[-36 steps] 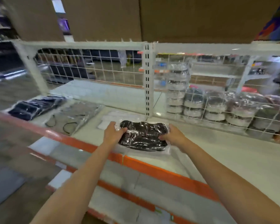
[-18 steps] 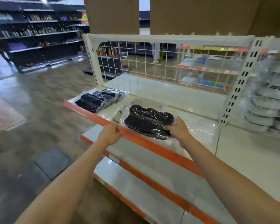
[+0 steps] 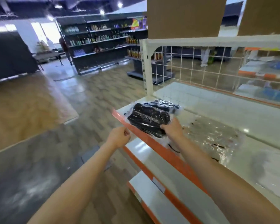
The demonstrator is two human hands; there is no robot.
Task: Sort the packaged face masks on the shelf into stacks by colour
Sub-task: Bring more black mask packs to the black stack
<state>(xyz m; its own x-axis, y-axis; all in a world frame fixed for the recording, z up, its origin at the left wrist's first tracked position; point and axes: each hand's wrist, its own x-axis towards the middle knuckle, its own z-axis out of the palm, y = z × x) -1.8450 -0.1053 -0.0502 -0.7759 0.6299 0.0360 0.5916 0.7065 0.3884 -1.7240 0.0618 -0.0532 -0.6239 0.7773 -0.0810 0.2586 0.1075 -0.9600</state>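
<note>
Carried over to the far-left black stack, the black mask pack is pinched by the right hand; the left hand, loosely curled, is off it now.

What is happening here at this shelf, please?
A person is sorting packaged face masks by colour. The right hand holds a pack of black masks at its near edge, over the black stack at the left end of the shelf. The left hand is loosely curled by the orange shelf edge, holding nothing I can see. Clear-wrapped grey masks lie to the right.
</note>
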